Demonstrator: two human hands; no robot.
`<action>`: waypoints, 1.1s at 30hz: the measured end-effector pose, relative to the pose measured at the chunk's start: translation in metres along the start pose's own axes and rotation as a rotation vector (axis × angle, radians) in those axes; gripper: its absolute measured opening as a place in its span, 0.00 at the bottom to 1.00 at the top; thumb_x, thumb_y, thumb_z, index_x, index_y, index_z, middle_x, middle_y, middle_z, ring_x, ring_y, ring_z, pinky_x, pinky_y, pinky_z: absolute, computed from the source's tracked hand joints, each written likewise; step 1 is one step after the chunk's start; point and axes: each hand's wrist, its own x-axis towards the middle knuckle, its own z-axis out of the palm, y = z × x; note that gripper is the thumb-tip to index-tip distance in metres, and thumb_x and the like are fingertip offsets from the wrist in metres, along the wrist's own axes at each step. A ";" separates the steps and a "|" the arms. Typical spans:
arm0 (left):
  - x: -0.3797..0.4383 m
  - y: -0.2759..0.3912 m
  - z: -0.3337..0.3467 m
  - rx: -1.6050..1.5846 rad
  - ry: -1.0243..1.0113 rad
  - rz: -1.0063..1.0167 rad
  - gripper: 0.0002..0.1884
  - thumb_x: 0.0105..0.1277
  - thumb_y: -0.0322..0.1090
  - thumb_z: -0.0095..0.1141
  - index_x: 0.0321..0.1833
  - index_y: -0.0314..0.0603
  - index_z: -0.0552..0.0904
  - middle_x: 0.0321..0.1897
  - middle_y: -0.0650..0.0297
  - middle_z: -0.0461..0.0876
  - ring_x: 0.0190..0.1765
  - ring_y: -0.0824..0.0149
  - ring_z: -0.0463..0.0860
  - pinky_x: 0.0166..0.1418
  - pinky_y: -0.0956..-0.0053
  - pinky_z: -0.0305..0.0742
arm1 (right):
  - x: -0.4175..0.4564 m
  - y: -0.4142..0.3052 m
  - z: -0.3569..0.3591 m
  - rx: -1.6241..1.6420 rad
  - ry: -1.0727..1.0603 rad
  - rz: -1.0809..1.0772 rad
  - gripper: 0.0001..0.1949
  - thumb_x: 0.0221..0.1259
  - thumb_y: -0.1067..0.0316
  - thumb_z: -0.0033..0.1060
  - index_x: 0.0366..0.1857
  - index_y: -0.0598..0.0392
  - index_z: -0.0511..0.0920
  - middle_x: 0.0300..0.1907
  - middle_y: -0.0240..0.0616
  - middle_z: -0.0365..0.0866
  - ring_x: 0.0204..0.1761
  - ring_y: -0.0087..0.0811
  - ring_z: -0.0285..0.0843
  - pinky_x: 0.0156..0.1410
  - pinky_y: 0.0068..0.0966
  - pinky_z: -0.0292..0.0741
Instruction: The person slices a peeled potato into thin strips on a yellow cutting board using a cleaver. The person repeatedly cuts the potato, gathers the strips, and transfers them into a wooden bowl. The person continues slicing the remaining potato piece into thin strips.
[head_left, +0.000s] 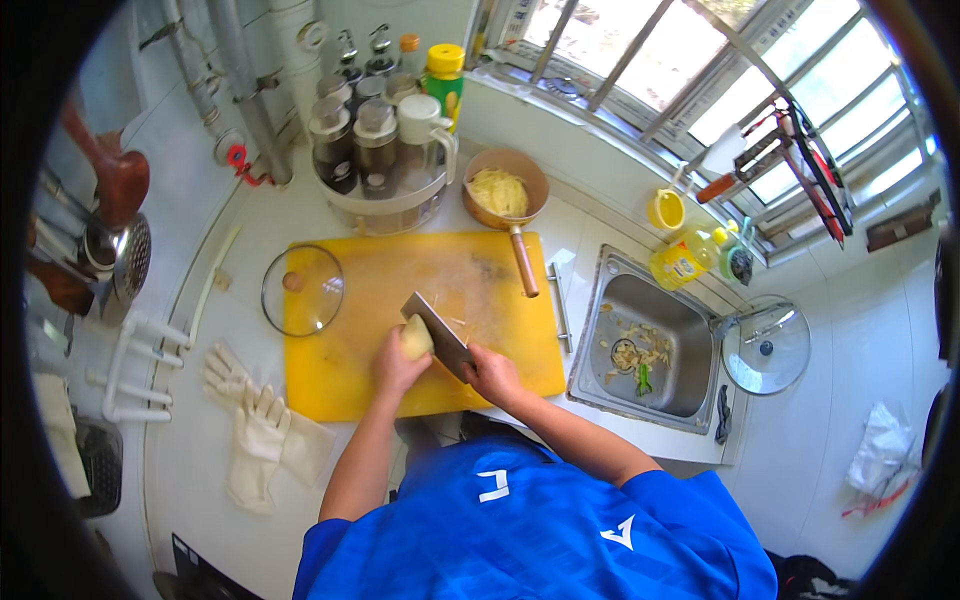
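My left hand (400, 366) grips a peeled, pale potato (416, 339) over the yellow cutting board (352, 375). In my right hand (491, 375) is the handle of a cleaver (441, 336), its broad blade slanting up and left close beside the potato. Whether the blade touches the potato I cannot tell. A few thin pale shreds (459, 322) lie on the board just past the blade. Beyond the board's far edge stands a small saucepan (506, 180) holding yellowish shreds (498, 193); its wooden handle (523, 262) reaches over the board.
A glass lid (303, 291) overlaps the board's left edge. White rubber gloves (259, 435) lie at left. A rack of condiment bottles (382, 202) stands at the back. Right of the board, the steel sink (679, 375) holds peelings (637, 349) and a green peeler (643, 381).
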 end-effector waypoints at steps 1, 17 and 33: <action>0.004 0.008 -0.006 0.001 0.016 -0.022 0.35 0.48 0.36 0.72 0.62 0.42 0.74 0.57 0.49 0.78 0.59 0.46 0.77 0.62 0.57 0.74 | 0.001 -0.001 -0.002 0.010 -0.025 0.024 0.08 0.62 0.62 0.59 0.35 0.53 0.73 0.31 0.52 0.82 0.36 0.59 0.81 0.39 0.53 0.76; -0.057 -0.007 -0.013 -0.138 0.244 0.281 0.21 0.58 0.26 0.61 0.57 0.41 0.77 0.61 0.49 0.75 0.65 0.46 0.73 0.69 0.58 0.68 | -0.004 -0.003 0.003 -0.058 0.023 -0.046 0.08 0.61 0.61 0.61 0.35 0.50 0.73 0.28 0.50 0.82 0.30 0.57 0.81 0.35 0.51 0.77; -0.053 -0.004 -0.004 -0.043 0.109 0.142 0.32 0.50 0.34 0.74 0.60 0.40 0.76 0.53 0.47 0.78 0.58 0.43 0.76 0.63 0.55 0.73 | 0.010 -0.014 -0.001 -0.254 -0.072 -0.239 0.09 0.60 0.72 0.52 0.43 0.51 0.70 0.28 0.45 0.82 0.27 0.50 0.84 0.28 0.46 0.77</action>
